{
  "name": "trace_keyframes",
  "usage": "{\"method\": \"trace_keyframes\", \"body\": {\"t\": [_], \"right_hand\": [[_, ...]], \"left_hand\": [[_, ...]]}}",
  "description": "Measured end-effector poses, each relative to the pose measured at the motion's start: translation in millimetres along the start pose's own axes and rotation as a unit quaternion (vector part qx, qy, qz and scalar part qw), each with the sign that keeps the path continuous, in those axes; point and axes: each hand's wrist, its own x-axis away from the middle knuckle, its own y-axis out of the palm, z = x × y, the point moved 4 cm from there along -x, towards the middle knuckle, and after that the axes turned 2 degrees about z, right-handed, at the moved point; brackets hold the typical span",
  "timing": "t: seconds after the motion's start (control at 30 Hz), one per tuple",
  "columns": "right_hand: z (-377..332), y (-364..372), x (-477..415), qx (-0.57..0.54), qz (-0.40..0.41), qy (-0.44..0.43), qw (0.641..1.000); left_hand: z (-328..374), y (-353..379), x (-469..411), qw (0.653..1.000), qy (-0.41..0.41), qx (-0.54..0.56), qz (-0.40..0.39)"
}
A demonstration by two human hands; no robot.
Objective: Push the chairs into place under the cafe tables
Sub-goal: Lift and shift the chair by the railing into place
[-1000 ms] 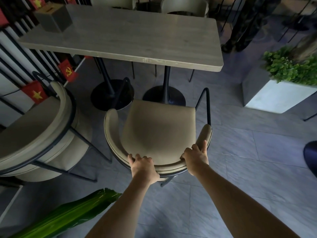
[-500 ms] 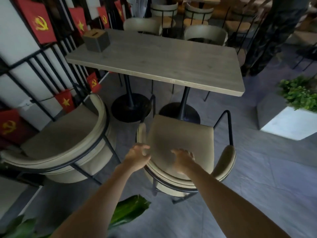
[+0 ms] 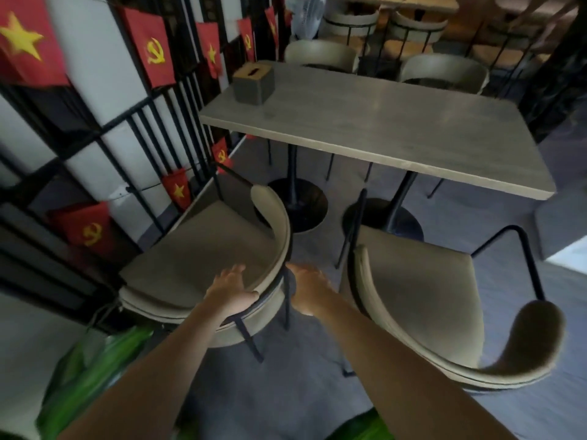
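Two beige armchairs with black metal frames stand pulled out in front of the grey cafe table (image 3: 381, 122). The left chair (image 3: 203, 246) is turned at an angle beside the black railing. My left hand (image 3: 232, 290) lies over the top of its curved backrest, fingers on the inner side and thumb on the outer. My right hand (image 3: 306, 287) is in the gap between the chairs, against the outer side of the same backrest; its fingers are blurred and partly hidden. The right chair (image 3: 419, 281) faces the table, its front close to the table's near edge, and no hand is on it.
A dark tissue box (image 3: 254, 84) sits on the table's far left corner. Two more chairs (image 3: 320, 55) (image 3: 444, 71) stand on the far side. A black railing (image 3: 152, 128) with red flags runs along the left. Green leaves (image 3: 95, 360) are at lower left, a white planter (image 3: 565, 236) at right.
Both hands let go of the right chair's backrest and moved left onto the left chair's backrest. My view swung left and up.
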Motion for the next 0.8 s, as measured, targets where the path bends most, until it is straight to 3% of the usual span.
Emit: {"method": "trace_keyframes", "body": {"t": [0.1, 0.23, 0.5, 0.8], "right_hand": [[-19.2, 16.6, -28.7, 0.041, -0.018, -0.027, 0.999], [-28.0, 22.5, -69.7, 0.18, -0.027, -0.09, 0.979], [-28.2, 17.0, -144.4, 0.41, -0.078, -0.156, 0.895], [-34.8, 22.4, -170.2, 0.476, -0.066, -0.166, 0.861]], "left_hand": [[-24.9, 12.7, -15.3, 0.998, -0.001, -0.041, -0.045], [-42.3, 31.1, -38.4, 0.992, 0.008, -0.103, -0.068], [-36.5, 49.9, -67.7, 0.992, 0.032, -0.12, -0.006], [-45.7, 52.3, -80.1, 0.985, 0.101, -0.135, 0.04]]}}
